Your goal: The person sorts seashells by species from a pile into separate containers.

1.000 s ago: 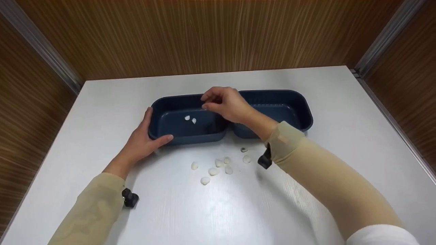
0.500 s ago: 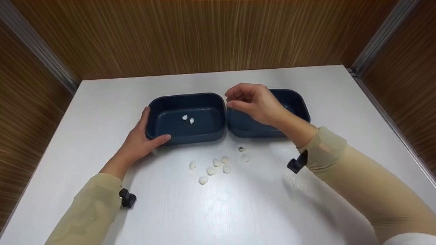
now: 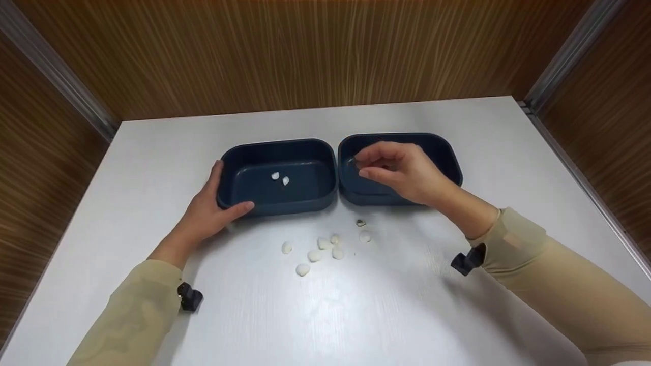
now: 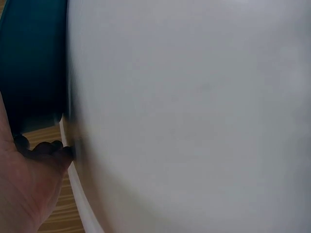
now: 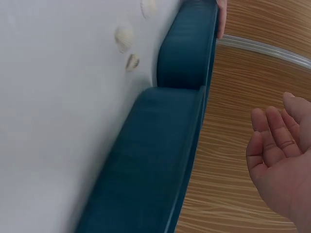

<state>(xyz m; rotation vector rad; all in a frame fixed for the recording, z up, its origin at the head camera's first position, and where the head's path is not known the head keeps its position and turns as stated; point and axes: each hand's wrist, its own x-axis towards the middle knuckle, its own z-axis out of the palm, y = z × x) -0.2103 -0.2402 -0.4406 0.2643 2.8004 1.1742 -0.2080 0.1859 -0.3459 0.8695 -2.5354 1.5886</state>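
Observation:
My left hand (image 3: 206, 213) grips the left end of a dark blue container (image 3: 279, 208), its thumb along the near wall and its fingers at the end wall. Two small white seashells (image 3: 275, 176) lie on that container's floor. Over a second blue container (image 3: 386, 199) hovers my right hand (image 3: 407, 173), fingers loosely bent with a gap to the thumb. In the right wrist view its palm (image 5: 286, 170) shows nothing held. Several pale seashells (image 3: 315, 255) and one darker small shell (image 3: 360, 222) are scattered on the table in front of the containers.
Both containers stand end to end on a white table (image 3: 285, 320). A wood-grain panel (image 3: 315, 56) rises behind the table, with more panels and metal posts (image 3: 574, 51) at the sides.
My right hand has moved right, from above the left container to above the right one, and come slightly lower. My left hand keeps its hold, and the shells lie as before.

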